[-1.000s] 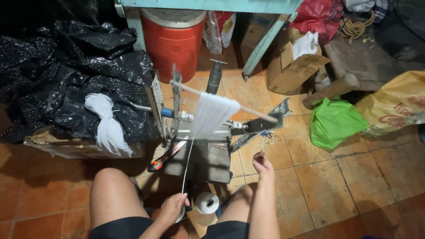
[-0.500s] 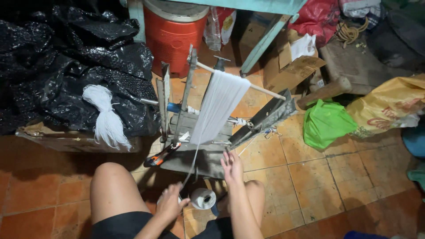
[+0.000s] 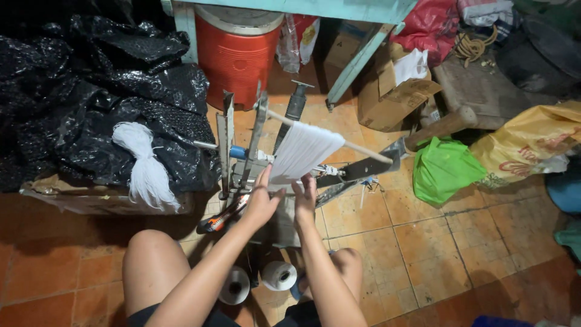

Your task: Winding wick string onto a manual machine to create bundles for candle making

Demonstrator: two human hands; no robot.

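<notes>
Orange tiled floor (image 3: 460,254), turquoise table (image 3: 339,9), dim cluttered corner

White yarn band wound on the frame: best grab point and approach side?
Probably the lower end of the white yarn band, coming from below, on the person's side. It slopes down from the wooden rod toward the knees, and its bottom edge hangs free of the metal uprights. Both the left hand and right hand are there already, fingers spread open either side.

Matt white thread (image 3: 302,151) is wound on a grey metal frame (image 3: 242,145) with a wooden rod (image 3: 363,150); glossy black plastic (image 3: 91,91) is crumpled beside.
</notes>
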